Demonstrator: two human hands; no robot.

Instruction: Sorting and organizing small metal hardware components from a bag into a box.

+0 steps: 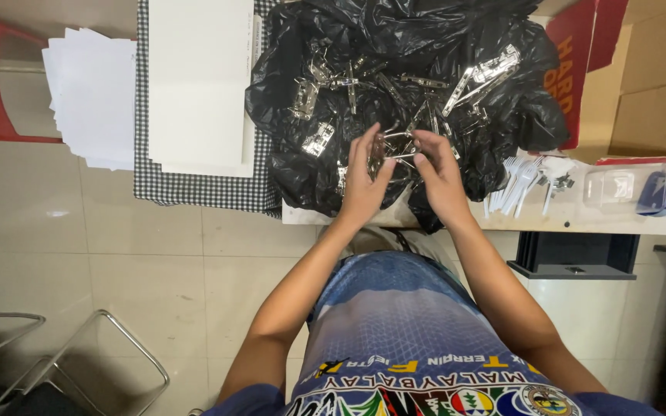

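At the frame's centre, your left hand (364, 181) and right hand (439, 176) both pinch one metal clip (396, 146) over the black bag (425, 46), keeping it steady between them.

Your fingers (375, 150) hide most of the metal clip (396, 146) between them. The black bag (287, 69) runs off the top edge, and the small white pieces (514, 185) are too small to tell.

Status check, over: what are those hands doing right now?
Left hand and right hand together on one metal clip. Loose clips heaped on black plastic bag. Nothing in the way.
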